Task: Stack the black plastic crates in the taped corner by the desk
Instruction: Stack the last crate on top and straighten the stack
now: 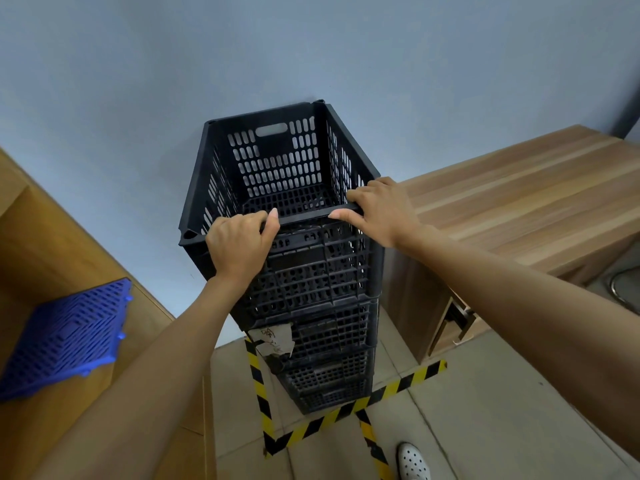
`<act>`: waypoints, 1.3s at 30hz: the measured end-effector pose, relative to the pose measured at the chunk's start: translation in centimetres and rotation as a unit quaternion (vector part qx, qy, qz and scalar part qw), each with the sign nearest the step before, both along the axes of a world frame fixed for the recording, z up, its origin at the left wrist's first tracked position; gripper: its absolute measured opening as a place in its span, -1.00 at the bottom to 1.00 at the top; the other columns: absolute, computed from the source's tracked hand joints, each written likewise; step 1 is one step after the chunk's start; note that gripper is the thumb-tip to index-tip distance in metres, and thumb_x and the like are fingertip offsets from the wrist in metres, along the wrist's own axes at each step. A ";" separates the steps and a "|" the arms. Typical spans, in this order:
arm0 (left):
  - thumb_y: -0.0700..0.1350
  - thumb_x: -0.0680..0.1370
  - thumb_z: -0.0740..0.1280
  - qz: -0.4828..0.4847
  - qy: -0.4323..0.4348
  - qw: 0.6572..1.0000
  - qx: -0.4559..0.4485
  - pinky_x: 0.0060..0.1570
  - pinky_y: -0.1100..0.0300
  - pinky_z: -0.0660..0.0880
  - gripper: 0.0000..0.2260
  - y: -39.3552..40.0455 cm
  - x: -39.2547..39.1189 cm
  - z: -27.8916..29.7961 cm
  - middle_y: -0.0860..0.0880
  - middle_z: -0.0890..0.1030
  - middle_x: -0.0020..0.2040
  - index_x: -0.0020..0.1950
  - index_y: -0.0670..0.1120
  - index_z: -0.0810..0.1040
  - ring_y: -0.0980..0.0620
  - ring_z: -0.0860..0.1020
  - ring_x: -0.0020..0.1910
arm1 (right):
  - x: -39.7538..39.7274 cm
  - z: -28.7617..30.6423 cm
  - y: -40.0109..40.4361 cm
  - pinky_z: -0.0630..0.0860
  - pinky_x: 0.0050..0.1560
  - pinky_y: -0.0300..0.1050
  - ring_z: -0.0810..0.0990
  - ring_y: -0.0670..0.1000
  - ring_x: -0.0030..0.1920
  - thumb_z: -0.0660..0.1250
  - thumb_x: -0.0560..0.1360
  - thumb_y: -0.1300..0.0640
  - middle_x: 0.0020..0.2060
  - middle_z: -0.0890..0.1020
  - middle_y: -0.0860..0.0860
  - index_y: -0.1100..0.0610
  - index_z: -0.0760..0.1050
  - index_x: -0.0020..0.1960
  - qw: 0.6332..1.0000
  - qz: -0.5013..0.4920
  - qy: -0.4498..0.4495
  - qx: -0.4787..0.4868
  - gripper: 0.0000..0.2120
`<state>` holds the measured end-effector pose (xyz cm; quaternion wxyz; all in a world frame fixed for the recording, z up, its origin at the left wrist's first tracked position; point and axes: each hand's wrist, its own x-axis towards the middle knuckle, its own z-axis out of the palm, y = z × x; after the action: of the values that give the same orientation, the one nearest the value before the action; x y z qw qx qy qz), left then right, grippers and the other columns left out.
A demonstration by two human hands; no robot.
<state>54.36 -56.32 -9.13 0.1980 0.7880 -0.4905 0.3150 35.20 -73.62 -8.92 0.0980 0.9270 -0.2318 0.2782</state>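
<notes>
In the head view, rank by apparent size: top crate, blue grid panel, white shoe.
1. top crate
2. blue grid panel, though it lies nearer the camera, so true size is unsure
3. white shoe, partly cut off

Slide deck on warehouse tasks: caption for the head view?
Both hands, left hand and right hand, grip the top black crate on a stack in the taped corner.

The perforated black plastic crates [304, 278] show a grid of oval slots, and a torn whitish paper label [273, 341] with dark handwriting clings to one lower down. Yellow-and-black diagonally striped tape [329, 419] marks the beige tiled floor [485, 410]. The wood-grain laminate counter [519, 188] runs in light and mid-brown bands. A bright blue slotted plastic panel [65, 337] lies on tan cardboard [41, 244]. The wall [173, 64] is pale blue-grey; a white shoe [412, 462] has dark dots.
</notes>
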 end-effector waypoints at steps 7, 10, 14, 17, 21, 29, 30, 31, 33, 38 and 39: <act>0.11 0.63 0.08 -0.017 0.025 0.999 0.017 -0.38 0.22 0.14 -0.49 2.1 1.5 0.3 0.04 0.30 -0.58 -0.49 -0.05 0.32 0.00 0.33 -0.56 | 0.3 -0.3 3.5 0.38 0.03 -0.05 0.42 0.00 -0.38 -0.02 0.55 -0.38 -0.45 0.47 -0.06 0.07 0.34 -0.35 1.000 -0.019 0.001 0.002 -0.41; 0.09 0.62 0.09 -0.028 0.024 0.999 0.015 -0.40 0.24 0.05 -0.53 2.7 1.4 0.6 0.06 0.24 -0.58 -0.49 -0.02 0.25 0.02 0.27 -0.57 | 0.3 -0.4 4.5 0.38 0.07 -0.06 0.46 -0.01 -0.36 -0.05 0.54 -0.40 -0.43 0.50 -0.06 0.07 0.38 -0.34 0.999 -0.032 0.008 0.011 -0.38; 0.09 0.63 0.06 -0.029 0.032 0.998 0.036 -0.38 0.21 0.13 -0.52 2.9 1.1 0.8 0.07 0.22 -0.58 -0.48 -0.02 0.23 0.03 0.26 -0.57 | 0.1 0.0 4.8 0.38 0.09 -0.06 0.44 -0.02 -0.35 -0.05 0.54 -0.41 -0.43 0.48 -0.07 0.07 0.40 -0.33 0.999 -0.032 0.014 0.018 -0.38; 0.06 0.65 0.08 -0.032 0.034 0.997 0.055 -0.31 0.18 0.21 -0.53 3.0 1.2 0.9 0.06 0.24 -0.58 -0.46 -0.02 0.24 0.07 0.25 -0.58 | 0.0 0.1 4.4 0.38 0.06 -0.06 0.46 0.00 -0.35 -0.05 0.55 -0.39 -0.42 0.49 -0.06 0.08 0.43 -0.29 0.999 -0.014 0.016 0.032 -0.39; -0.02 0.66 0.10 -0.031 0.043 0.996 0.070 -0.18 0.10 0.34 -0.56 2.9 0.7 1.1 0.06 0.29 -0.55 -0.43 -0.04 0.29 0.16 0.26 -0.53 | -1.4 0.6 2.7 0.37 -0.19 -0.07 0.42 0.02 -0.35 0.03 0.62 -0.23 -0.38 0.47 -0.01 0.11 0.39 -0.19 0.991 0.119 0.028 0.055 -0.54; 0.13 0.65 0.04 -0.055 0.100 0.982 0.153 -0.17 0.05 0.52 -0.60 -3.6 -4.3 4.7 0.03 0.52 -0.37 -0.26 -0.01 0.46 -0.03 0.52 -0.33 | -2.7 2.3 -3.5 0.42 -0.06 -0.03 0.51 0.08 -0.11 -0.08 0.66 -0.03 -0.15 0.57 0.06 0.16 0.46 -0.02 0.964 0.190 -0.039 0.180 -0.60; 0.16 0.64 0.04 -0.050 0.140 0.973 0.178 -0.14 0.04 0.54 -0.61 -5.0 -4.9 5.4 0.02 0.56 -0.31 -0.20 0.00 0.50 -0.04 0.55 -0.27 | -2.4 2.3 -4.5 0.44 -0.02 -0.04 0.53 0.07 -0.06 -0.05 0.66 0.02 -0.10 0.59 0.06 0.16 0.47 0.03 0.964 0.190 -0.033 0.185 -0.64; 0.20 0.61 0.04 -0.049 0.177 0.961 0.206 -0.09 0.02 0.56 -0.62 -6.5 -5.3 5.9 0.02 0.60 -0.25 -0.16 0.03 0.52 -0.02 0.58 -0.22 | -2.2 2.3 -5.5 0.45 0.03 -0.04 0.54 0.07 0.01 0.00 0.65 0.08 -0.02 0.61 0.06 0.15 0.48 0.09 0.964 0.189 -0.024 0.188 -0.71; 0.26 0.59 0.06 -0.059 0.251 0.931 0.258 0.00 -0.03 0.57 -0.63 -9.3 -6.2 6.8 0.06 0.65 -0.15 -0.05 0.08 0.55 0.02 0.62 -0.14 | -1.9 2.3 -7.9 0.45 0.14 -0.05 0.53 0.09 0.15 0.10 0.59 0.28 0.14 0.59 0.08 0.13 0.46 0.23 0.963 0.186 0.004 0.195 -0.71; 0.18 0.64 0.12 -0.037 0.307 0.878 0.365 -0.14 0.04 0.44 -0.56 -15.5 -10.3 8.2 -0.12 0.58 -0.13 -0.02 -0.19 0.51 -0.09 0.52 -0.18 | -1.4 2.2 -13.4 0.41 0.32 0.02 0.44 0.10 0.37 0.19 0.53 0.34 0.35 0.50 0.08 0.11 0.39 0.41 0.960 0.256 0.092 0.074 -0.54; 0.15 0.65 0.11 -0.011 0.283 0.878 0.386 -0.14 0.04 0.43 -0.58 -16.4 -10.9 8.2 -0.13 0.56 -0.11 0.00 -0.20 0.50 -0.09 0.49 -0.18 | -1.2 2.2 -14.5 0.36 0.39 0.03 0.37 0.10 0.44 0.20 0.57 0.29 0.41 0.44 0.06 0.10 0.34 0.46 0.958 0.261 0.111 0.046 -0.54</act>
<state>43.45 -72.75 -0.94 0.0124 0.8521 -0.5047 -0.1382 34.03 -88.15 -6.76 0.0047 0.9837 0.0183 0.1787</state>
